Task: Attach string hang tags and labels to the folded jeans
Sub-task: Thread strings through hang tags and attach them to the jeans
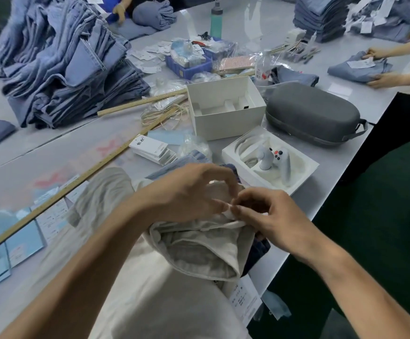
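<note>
A pair of cream-white folded jeans (194, 250) lies in front of me at the table's near edge. Both hands meet at its waistband. My left hand (194, 192) has its fingers curled over the top of the fabric. My right hand (265, 216) pinches a small white bit at the waistband, fingertips touching those of the left hand. A white hang tag (244, 298) sticks out from under the jeans by the table edge. A stack of white tags (153, 149) and a coil of pale strings (164, 113) lie beyond.
Light blue cards (15, 243) and a long wooden ruler (76, 182) lie at left. A tall pile of blue jeans (64, 64) stands far left. An open white box (226, 106), a grey case (311, 113) and a tray with a controller (270, 160) sit ahead. Another person's hands (382, 77) fold jeans at right.
</note>
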Available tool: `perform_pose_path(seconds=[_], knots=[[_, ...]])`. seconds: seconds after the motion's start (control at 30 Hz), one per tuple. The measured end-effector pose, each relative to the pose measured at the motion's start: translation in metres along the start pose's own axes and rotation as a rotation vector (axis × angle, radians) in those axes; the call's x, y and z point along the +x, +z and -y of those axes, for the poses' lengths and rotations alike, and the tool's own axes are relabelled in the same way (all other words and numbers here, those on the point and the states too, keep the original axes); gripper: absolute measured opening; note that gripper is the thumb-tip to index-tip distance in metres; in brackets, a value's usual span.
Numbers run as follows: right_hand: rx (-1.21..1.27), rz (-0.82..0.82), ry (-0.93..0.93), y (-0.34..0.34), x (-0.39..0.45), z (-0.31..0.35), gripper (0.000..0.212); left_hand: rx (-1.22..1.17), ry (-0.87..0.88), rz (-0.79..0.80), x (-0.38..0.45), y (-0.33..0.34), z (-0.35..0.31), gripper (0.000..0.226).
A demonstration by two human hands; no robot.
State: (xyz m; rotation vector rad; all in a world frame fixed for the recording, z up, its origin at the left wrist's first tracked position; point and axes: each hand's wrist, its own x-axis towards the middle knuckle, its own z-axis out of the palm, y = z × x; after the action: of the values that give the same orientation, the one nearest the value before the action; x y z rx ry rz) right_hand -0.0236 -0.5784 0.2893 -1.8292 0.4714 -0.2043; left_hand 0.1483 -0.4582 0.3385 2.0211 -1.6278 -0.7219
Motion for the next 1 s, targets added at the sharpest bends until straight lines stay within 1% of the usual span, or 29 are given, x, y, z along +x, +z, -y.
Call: perform_pose_path(seconds=[0.07,0.13,0.2,0.23,0.3,0.33,0.4,0.5,0.63,0.73,0.8,0.87,0.93,1.0], knots=[[0.068,0.025,0.048,-0.003,0.006,0.002,0.013,0.058,0.011,-0.014,-0.002,0.0,0.0,0.02],[0.089,0.04,0.101,-0.005,0.009,0.003,0.014,0.12,0.014,-0.019,-0.001,0.001,-0.001,0.022],[0.14,0.018,0.141,-0.007,0.009,0.004,0.014,0.168,0.037,-0.023,0.001,0.002,-0.002,0.024],[0.166,0.001,0.15,-0.007,0.008,0.004,0.014,0.183,0.062,-0.042,0.002,0.003,-0.003,0.02],[0.281,-0.037,0.162,-0.009,0.004,0.004,0.012,0.237,0.112,-0.118,0.004,0.005,-0.002,0.005],[0.371,-0.053,0.172,-0.01,0.001,0.005,0.009,0.248,0.118,-0.158,0.005,0.008,-0.001,0.014],[0.47,-0.075,0.177,-0.012,-0.007,0.004,0.012,0.202,0.058,-0.173,0.009,0.009,0.001,0.028],[0.411,-0.115,0.143,-0.011,-0.015,0.004,0.013,0.106,-0.037,-0.121,0.015,0.009,0.005,0.032],[0.303,-0.149,0.14,-0.003,-0.013,0.003,0.016,-0.078,-0.046,-0.074,0.015,0.01,0.011,0.03],[0.255,-0.156,0.134,0.004,-0.008,0.001,0.014,-0.141,-0.05,-0.053,0.012,0.01,0.015,0.02],[0.265,-0.193,0.134,0.007,-0.004,-0.001,0.01,-0.159,-0.064,-0.033,0.011,0.01,0.016,0.015],[0.302,-0.22,0.152,0.008,-0.001,-0.004,0.009,-0.168,-0.063,-0.029,0.011,0.011,0.018,0.015],[0.347,-0.206,0.158,0.006,0.0,-0.007,0.007,-0.224,-0.049,-0.012,0.01,0.011,0.02,0.02],[0.385,-0.179,0.148,0.005,-0.001,-0.011,0.006,-0.321,-0.032,0.012,0.007,0.011,0.021,0.017]])
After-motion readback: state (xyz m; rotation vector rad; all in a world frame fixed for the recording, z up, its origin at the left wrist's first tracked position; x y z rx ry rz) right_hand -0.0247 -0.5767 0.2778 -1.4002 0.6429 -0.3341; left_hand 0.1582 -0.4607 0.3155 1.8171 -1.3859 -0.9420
